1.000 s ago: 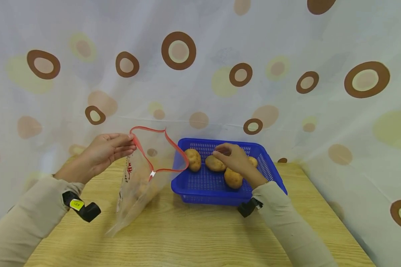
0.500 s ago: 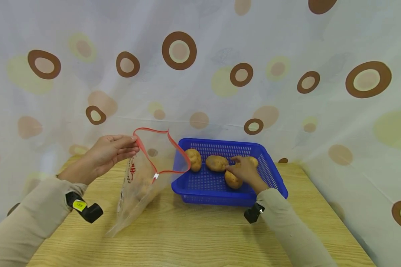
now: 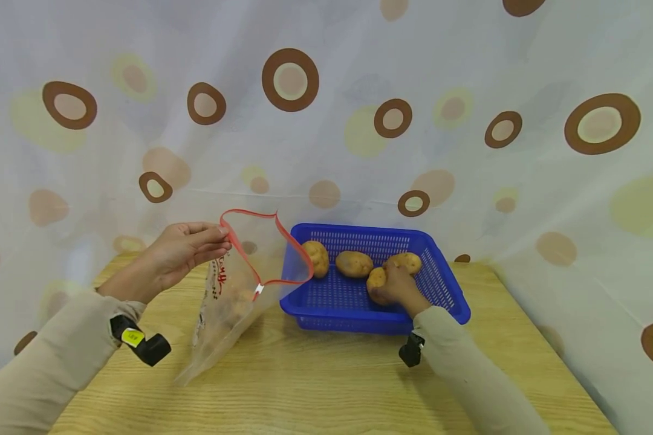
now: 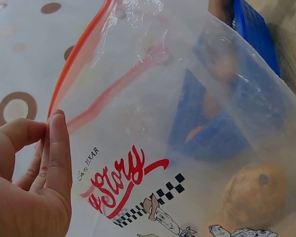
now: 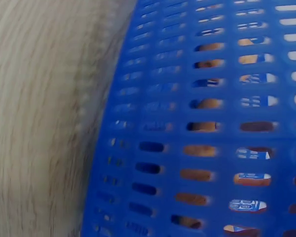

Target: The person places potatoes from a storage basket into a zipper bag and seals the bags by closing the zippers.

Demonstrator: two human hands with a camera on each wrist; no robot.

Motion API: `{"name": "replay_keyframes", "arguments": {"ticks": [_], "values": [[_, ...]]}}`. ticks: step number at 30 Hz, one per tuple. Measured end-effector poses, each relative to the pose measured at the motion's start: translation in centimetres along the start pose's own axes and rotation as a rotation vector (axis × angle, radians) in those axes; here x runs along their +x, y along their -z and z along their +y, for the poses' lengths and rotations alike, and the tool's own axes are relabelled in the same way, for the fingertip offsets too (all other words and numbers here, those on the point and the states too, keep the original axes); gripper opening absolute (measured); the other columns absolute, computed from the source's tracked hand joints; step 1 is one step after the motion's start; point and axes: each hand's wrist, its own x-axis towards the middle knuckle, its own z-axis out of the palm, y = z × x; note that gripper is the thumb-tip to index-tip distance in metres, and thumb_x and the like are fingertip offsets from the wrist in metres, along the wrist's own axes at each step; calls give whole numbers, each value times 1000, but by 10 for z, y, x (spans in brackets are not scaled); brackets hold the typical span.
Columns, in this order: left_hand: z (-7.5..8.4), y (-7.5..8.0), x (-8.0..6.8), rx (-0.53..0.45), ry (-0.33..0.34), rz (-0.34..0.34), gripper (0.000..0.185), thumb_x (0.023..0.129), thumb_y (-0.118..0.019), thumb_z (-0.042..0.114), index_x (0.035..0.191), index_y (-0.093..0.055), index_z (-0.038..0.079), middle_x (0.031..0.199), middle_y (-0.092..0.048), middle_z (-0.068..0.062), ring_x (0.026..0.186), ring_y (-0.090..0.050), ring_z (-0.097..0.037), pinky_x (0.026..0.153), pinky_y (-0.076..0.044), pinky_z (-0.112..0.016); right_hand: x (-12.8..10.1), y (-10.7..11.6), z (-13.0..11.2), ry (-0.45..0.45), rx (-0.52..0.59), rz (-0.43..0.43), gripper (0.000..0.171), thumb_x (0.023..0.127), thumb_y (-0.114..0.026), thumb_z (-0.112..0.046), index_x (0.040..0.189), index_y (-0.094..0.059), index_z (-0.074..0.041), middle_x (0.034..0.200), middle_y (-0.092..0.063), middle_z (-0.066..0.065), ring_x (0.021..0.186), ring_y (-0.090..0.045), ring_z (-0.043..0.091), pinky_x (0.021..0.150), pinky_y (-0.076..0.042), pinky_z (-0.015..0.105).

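My left hand (image 3: 187, 251) pinches the red zip edge of a clear zip bag (image 3: 223, 314) between thumb and fingers. The bag's mouth gapes toward the right, with a white slider (image 3: 258, 289) on the red strip. Potatoes (image 4: 254, 195) show through its plastic low down in the left wrist view. On the right, my right hand (image 3: 399, 285) is down inside a blue basket (image 3: 337, 323), gripping the near potato (image 3: 377, 281). Part of that potato is hidden by the hand. In the right wrist view the slotted basket wall (image 5: 187, 138) blocks most of the hand.
Also in the basket are a left potato (image 3: 317, 258), a middle potato (image 3: 354, 264) and a back-right potato (image 3: 405, 261). The basket stands on a wooden table (image 3: 305, 386), close to a spotted curtain (image 3: 348, 151) behind it.
My right hand has moved from above the middle potato to the right and down onto the near potato. My left hand and the bag's mouth have shifted slightly right.
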Motion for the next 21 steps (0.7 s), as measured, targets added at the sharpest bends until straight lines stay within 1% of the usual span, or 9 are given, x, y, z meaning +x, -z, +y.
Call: {"name": "replay_keyframes", "arguments": {"ticks": [2, 6, 9, 11, 13, 16, 21], "values": [[0, -1, 0, -11, 6, -5, 6, 93, -62, 5, 91, -67, 4, 84, -71, -7, 79, -70, -13, 77, -59, -21, 1, -1, 1, -7, -28, -12, 78, 79, -73, -21, 138, -35, 13, 130, -40, 41, 117, -45, 55, 100, -43, 62], [0, -2, 1, 8, 15, -3, 4, 93, -63, 6, 93, -66, 4, 85, -71, -6, 81, -70, -13, 78, -59, -21, 3, -4, 3, 0, -80, -23, 86, 78, -71, -19, 143, -25, 15, 133, -35, 44, 122, -39, 57, 103, -40, 62], [0, -1, -1, 13, 17, 2, 4, 93, -63, 6, 92, -67, 5, 85, -71, -6, 81, -70, -13, 78, -59, -21, 3, -6, 0, -5, -95, -37, 86, 78, -69, -18, 142, -23, 16, 132, -35, 44, 119, -42, 57, 100, -42, 62], [0, -2, -1, 7, 18, 1, 5, 93, -63, 6, 91, -67, 5, 85, -71, -6, 80, -70, -13, 78, -59, -21, 2, -6, -1, -14, -85, -45, 86, 78, -69, -18, 142, -23, 16, 131, -35, 43, 116, -45, 56, 98, -44, 62], [0, -2, -1, 3, 19, 0, 4, 93, -63, 6, 92, -67, 5, 85, -71, -6, 80, -70, -13, 78, -59, -21, 2, -5, -1, -2, -90, -40, 84, 77, -69, -17, 140, -26, 17, 127, -38, 42, 111, -48, 55, 95, -46, 62], [1, -1, 0, 4, 13, 2, 4, 93, -63, 6, 93, -66, 5, 85, -71, -6, 80, -70, -12, 78, -59, -20, 1, -3, -1, 10, -64, -34, 82, 75, -69, -17, 138, -29, 17, 124, -42, 41, 109, -51, 52, 93, -48, 60], [1, 0, -1, 13, 10, 5, 4, 93, -63, 7, 92, -67, 5, 85, -71, -5, 80, -70, -12, 78, -59, -21, 1, 1, -1, 12, -4, -35, 78, 74, -72, -18, 135, -35, 15, 124, -45, 39, 113, -49, 50, 93, -48, 59]]}}
